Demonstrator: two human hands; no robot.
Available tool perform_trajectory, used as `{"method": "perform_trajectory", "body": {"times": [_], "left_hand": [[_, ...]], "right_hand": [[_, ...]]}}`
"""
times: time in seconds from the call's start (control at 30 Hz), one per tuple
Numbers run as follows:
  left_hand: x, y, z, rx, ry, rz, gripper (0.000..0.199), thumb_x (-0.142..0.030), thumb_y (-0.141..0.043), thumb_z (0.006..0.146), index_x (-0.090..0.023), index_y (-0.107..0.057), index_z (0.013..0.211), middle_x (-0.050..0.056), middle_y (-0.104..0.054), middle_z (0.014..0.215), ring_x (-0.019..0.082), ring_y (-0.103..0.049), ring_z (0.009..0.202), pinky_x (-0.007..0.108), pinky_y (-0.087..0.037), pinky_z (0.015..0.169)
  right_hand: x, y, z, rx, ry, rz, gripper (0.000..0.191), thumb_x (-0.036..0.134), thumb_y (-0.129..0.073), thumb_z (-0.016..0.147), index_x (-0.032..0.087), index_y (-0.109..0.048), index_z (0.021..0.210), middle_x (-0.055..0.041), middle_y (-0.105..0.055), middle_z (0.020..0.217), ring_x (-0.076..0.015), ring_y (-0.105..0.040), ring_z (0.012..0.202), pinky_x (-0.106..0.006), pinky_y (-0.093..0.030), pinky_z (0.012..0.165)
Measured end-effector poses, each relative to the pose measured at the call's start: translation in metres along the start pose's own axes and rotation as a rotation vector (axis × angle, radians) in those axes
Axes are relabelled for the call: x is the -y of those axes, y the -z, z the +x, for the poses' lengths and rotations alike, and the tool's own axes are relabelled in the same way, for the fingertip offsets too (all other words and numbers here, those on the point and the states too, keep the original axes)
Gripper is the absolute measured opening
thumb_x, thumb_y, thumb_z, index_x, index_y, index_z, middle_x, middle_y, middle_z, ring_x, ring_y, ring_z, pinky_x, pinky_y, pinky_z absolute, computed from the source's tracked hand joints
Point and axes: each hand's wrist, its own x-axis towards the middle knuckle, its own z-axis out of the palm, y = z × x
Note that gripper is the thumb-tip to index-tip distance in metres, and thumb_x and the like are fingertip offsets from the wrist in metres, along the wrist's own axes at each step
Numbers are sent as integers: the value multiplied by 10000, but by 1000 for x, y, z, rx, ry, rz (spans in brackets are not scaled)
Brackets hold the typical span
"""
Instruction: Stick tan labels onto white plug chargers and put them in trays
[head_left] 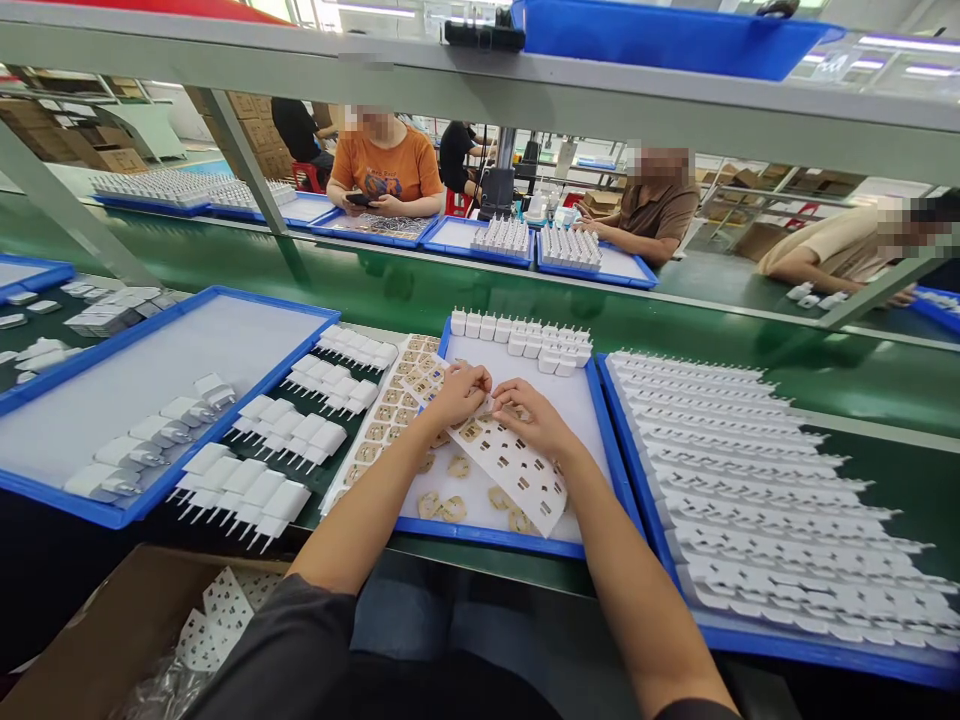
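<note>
Both hands meet over a blue-rimmed tray (480,535). My left hand (460,392) pinches the upper edge of a white die-cut sheet (525,478) with rows of small holes. My right hand (527,412) has its fingers closed on the same sheet, just right of the left. The sheet slants down to the right, and tan pieces show on its upper left part. Several loose tan cut-outs (452,508) lie in the tray beneath. White plug adapters (525,340) stand in rows at the tray's far end. Exactly what the fingertips pinch is too small to tell.
Left of the tray lie a sheet of tan pieces (375,432), rows of white adapters (247,485) and another blue tray (247,320). A full tray of adapters (750,490) stands right. Below left, a cardboard box (112,620) holds used sheets. A shelf beam (420,75) crosses overhead; people sit opposite.
</note>
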Motion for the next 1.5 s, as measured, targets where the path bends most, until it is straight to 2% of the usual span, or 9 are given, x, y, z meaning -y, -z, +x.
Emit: {"method": "perform_trajectory", "body": {"times": [0.23,0.3,0.43,0.6,0.83,0.97,1.1,1.3,1.5], "left_hand": [[1,-8,-1,-43,-63,152,192,-137,-462,793,-233,-570,919,39,-660,1067,237,-501,1189,536,-108,1162],[-3,-9,4,-38,-62,232,196,-179,-483,831,-240,-570,995,46,-648,1161,245,-478,1235,531,-151,1152],[-12,-4,37,-41,-9,348,272,-232,-543,843,-234,-564,1114,90,-621,1229,283,-480,1230,499,-285,1088],[-15,-6,97,-137,28,357,473,-206,-635,792,-215,-526,1252,153,-499,1375,345,-357,1339,529,-263,1098],[-21,-41,125,-296,75,159,340,-102,-735,664,-196,-617,969,145,-412,1449,405,-238,1408,574,-194,1134],[-23,-42,115,-342,91,-70,260,-132,-747,657,-189,-557,824,130,-604,1134,347,-491,1215,534,-341,1063],[-27,-21,82,-377,146,-344,339,-381,-718,736,-198,-512,933,47,-618,914,219,-646,876,414,-524,849],[-52,0,6,-185,302,-1256,550,-413,-795,680,-236,-508,1114,19,-678,916,134,-669,730,263,-558,685],[-48,-14,-15,-188,292,-1157,388,-475,-725,752,-219,-649,1033,38,-665,1066,171,-637,948,283,-584,730]], "right_hand": [[-10,12,1,-416,-235,400,256,465,-631,836,219,-574,878,-21,-617,866,-165,-585,823,-320,-488,815],[-14,13,3,-500,-276,425,267,465,-649,809,215,-575,869,-14,-615,835,-159,-581,809,-303,-484,792],[-16,12,4,-534,-300,448,266,449,-669,780,209,-585,858,-17,-622,813,-152,-572,762,-293,-484,740],[-12,10,3,-553,-292,520,261,411,-730,718,205,-611,827,-12,-630,803,-142,-574,732,-297,-493,744],[-9,12,2,-525,-290,525,279,405,-756,682,220,-657,865,-32,-673,843,-174,-611,804,-307,-511,728],[-7,13,2,-532,-290,544,256,389,-762,666,202,-681,821,-34,-674,814,-172,-605,788,-300,-491,723],[-2,13,1,-550,-268,619,245,397,-769,670,205,-668,783,-13,-656,757,-154,-580,721,-284,-468,684],[12,12,-2,-448,-214,833,260,384,-820,629,215,-658,743,6,-627,722,-145,-558,683,-282,-469,671],[16,11,-3,-359,-283,957,260,344,-839,604,211,-651,726,16,-604,698,-134,-545,664,-269,-458,652]]}}
